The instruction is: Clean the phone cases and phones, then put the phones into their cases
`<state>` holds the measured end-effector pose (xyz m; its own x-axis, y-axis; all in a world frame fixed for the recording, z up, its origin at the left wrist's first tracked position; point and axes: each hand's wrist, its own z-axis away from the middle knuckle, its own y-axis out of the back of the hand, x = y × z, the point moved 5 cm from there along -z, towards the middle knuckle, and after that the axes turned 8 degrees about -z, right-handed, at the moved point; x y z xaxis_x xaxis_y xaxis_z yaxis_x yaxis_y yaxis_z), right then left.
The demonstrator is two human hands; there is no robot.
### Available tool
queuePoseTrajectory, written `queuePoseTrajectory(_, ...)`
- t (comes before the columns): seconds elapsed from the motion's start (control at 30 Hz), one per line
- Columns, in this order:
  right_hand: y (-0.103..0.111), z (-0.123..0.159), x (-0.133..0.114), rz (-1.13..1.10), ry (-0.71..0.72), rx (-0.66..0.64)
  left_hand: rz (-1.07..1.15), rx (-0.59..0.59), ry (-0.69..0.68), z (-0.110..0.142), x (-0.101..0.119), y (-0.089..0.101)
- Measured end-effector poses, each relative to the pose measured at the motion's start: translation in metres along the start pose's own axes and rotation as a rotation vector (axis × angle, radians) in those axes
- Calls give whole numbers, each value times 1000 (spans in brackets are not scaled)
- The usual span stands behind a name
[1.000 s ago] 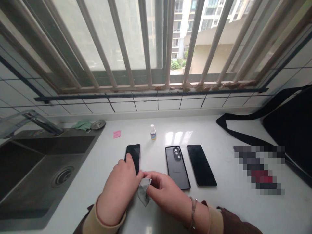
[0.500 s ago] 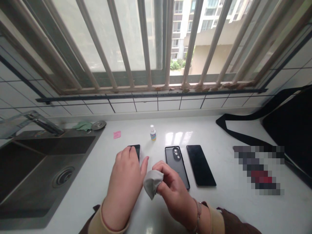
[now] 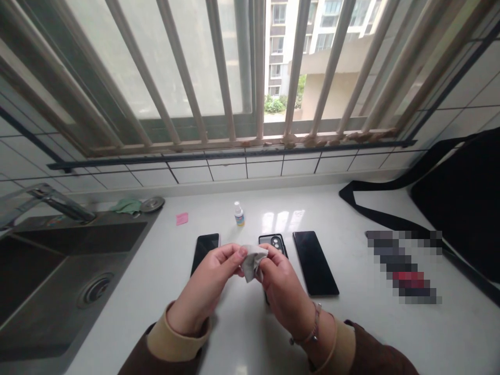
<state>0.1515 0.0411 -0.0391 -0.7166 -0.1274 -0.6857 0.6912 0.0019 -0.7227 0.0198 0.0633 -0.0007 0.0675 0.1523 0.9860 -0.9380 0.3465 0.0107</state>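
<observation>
A small grey cloth (image 3: pixel 252 263) is pinched between both hands above the white countertop. My left hand (image 3: pixel 213 284) grips its left edge between thumb and fingers, and my right hand (image 3: pixel 283 286) has hold of its right side. Partly behind my left hand lies a dark phone (image 3: pixel 203 249), screen up. Beneath my right hand is a black phone case (image 3: pixel 270 241) with camera cut-outs, mostly covered. To the right of it rests a second black phone (image 3: pixel 315 263), lying flat. A little white spray bottle (image 3: pixel 239 214) stands upright beyond the hands.
A pink paper slip (image 3: pixel 182 218) lies left of the bottle. At far left is a sink (image 3: pixel 58 291) with a faucet (image 3: pixel 64 203), a green cloth (image 3: pixel 127 205) and a metal strainer (image 3: pixel 152 204). A black bag (image 3: pixel 464 192) with a strap sits on the right, near a blurred-out object (image 3: pixel 404 268).
My left hand has lifted off the left phone and moved to the cloth, taking hold of it. My right hand has brought the cloth slightly up and away. The view has shifted a little.
</observation>
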Motion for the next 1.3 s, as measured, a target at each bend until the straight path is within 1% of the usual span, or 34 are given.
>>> queuePoseTrajectory(0.07, -1, 0, 1, -38, -38, 5, 54, 21, -7, 0, 0, -1)
queuePoseTrajectory(0.17, -4, 0, -1, -156, -86, 13, 102, 107, -35, 0, 0, 1)
queuePoseTrajectory(0.27, -4, -1, -2, -231, -126, 5, 64, 176, -77, -1, -1, 5)
queuePoseTrajectory(0.33, -3, -2, -1, -197, -135, -14, 23, 195, -88, -2, -2, 7)
queuePoseTrajectory(0.47, 0, -3, 3, -69, -146, -18, -64, 205, -86, -4, -5, 10)
queuePoseTrajectory(0.53, 4, -6, 0, -11, -119, -3, -146, 221, -94, -5, -7, 13)
queuePoseTrajectory(0.6, 9, -10, -10, 85, -37, 15, -289, 277, -113, -5, -9, 17)
queuePoseTrajectory(0.7, 16, -14, -38, 285, 163, 60, -616, 415, -182, -2, -5, 22)
queuePoseTrajectory(0.77, 19, -15, -52, 377, 247, 96, -737, 454, -233, -1, -2, 21)
queuePoseTrajectory(0.83, 19, -15, -57, 426, 262, 101, -695, 430, -258, 0, 0, 17)
queuePoseTrajectory(0.87, 18, -15, -56, 440, 248, 82, -648, 405, -257, 0, -1, 15)
queuePoseTrajectory(0.93, 14, -16, -49, 440, 191, -2, -576, 351, -233, -1, -3, 12)
queuePoseTrajectory(1.0, 10, -16, -41, 425, 119, -90, -580, 317, -186, -4, -8, 12)
queuePoseTrajectory(1.03, 9, -16, -39, 428, 98, -110, -608, 315, -164, -5, -10, 13)
queuePoseTrajectory(1.07, 11, -16, -39, 456, 101, -102, -644, 325, -149, -6, -12, 15)
queuePoseTrajectory(1.13, 17, -17, -47, 596, 162, -11, -720, 360, -142, -6, -13, 19)
queuePoseTrajectory(1.23, 24, -17, -61, 918, 244, 135, -763, 370, -152, -6, -11, 19)
queuePoseTrajectory(1.3, 24, -16, -65, 1136, 263, 163, -757, 333, -163, -5, -10, 14)
